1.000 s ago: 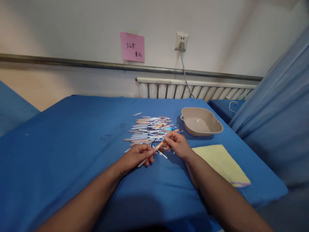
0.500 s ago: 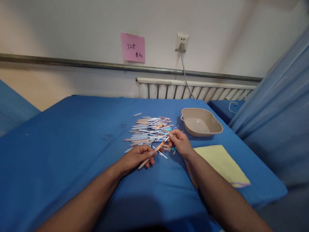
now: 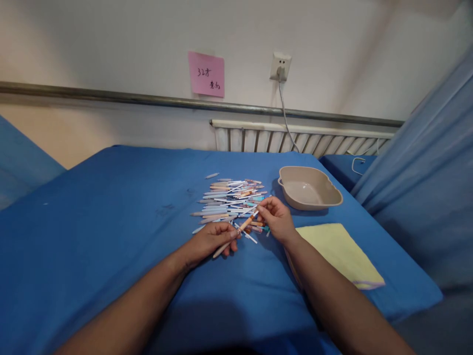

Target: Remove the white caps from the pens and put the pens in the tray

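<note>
My left hand (image 3: 214, 237) is closed round the lower barrel of a beige and orange pen (image 3: 246, 224), its pointed tip sticking out below my fingers. The pen slants up to the right. At its upper end a thin white pen refill (image 3: 254, 215) shows, and my right hand (image 3: 274, 217) pinches it between thumb and finger. How far the refill sits inside the barrel is hidden. Just behind both hands spreads a pile of pen parts (image 3: 215, 208) in grey, pale blue, beige and orange, with loose white refills mixed in.
A beige plastic basin (image 3: 310, 190) stands right of the pile. In front of it lies a folded yellow cloth (image 3: 342, 251), partly under my right forearm. Everything rests on a blue-covered table (image 3: 111, 222). Behind are a radiator (image 3: 254, 139) and a wall socket (image 3: 281, 66); a blue curtain (image 3: 424, 197) hangs right.
My right hand has shifted very slightly toward the left hand, and less of the white refill shows. The whole view has moved a little. My left hand keeps its hold.
</note>
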Tool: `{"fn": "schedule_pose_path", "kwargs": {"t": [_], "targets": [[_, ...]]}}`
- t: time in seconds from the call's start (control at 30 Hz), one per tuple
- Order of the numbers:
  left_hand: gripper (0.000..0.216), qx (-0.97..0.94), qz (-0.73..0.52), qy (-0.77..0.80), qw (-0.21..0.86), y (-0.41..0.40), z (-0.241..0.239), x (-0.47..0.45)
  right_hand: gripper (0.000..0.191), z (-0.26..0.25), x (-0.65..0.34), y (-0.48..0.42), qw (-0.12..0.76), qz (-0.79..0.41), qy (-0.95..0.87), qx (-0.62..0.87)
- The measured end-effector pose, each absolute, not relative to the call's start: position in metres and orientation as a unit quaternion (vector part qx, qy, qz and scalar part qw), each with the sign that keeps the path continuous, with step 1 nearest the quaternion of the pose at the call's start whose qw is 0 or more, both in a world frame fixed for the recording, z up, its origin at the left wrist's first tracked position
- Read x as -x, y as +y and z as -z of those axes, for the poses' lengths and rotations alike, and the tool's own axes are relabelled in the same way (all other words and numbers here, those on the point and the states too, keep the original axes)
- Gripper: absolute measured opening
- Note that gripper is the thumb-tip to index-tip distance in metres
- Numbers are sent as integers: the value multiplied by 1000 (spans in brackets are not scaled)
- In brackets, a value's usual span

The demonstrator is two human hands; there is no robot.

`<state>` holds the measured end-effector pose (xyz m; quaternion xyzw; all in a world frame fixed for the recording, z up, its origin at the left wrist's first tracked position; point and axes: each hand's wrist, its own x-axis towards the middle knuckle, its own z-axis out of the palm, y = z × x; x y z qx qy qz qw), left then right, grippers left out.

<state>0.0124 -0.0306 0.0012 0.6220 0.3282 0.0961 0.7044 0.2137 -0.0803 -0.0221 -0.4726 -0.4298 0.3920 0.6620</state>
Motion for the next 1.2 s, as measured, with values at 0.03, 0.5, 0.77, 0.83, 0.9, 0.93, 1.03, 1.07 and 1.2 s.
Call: {"fn": "schedule_pose_path", "kwargs": {"t": [0.03, 0.5, 0.77, 0.83, 0.9, 0.93, 1.03, 1.07, 1.2], "targets": [[34, -622, -95, 328, 705, -30, -1, -12, 28, 22, -216, -79, 673, -373, -421, 480], [35, -608, -80, 315, 724, -30, 0, -9, 31, 25, -221, -80, 677, -385, -383, 496], [34, -606, -84, 311, 727, -30, 1, -10, 32, 28, -222, -81, 664, -465, -346, 473], [35, -611, -88, 315, 721, -31, 1, -11, 33, 29, -219, -82, 637, -494, -367, 464], [34, -614, -94, 320, 715, -32, 1, -11, 34, 28, -215, -83, 608, -520, -390, 455], [34, -615, -94, 321, 714, -32, 1, -11, 34, 28, -213, -84, 600, -531, -395, 449], [35, -616, -95, 317, 715, -33, 1, -12, 32, 24, -209, -86, 591, -574, -376, 424], [35, -616, -98, 314, 715, -33, 0, -12, 32, 22, -208, -87, 587, -592, -366, 413], [35, -620, -114, 304, 714, -34, 0, -13, 28, 17, -207, -90, 580, -643, -339, 368]]}}
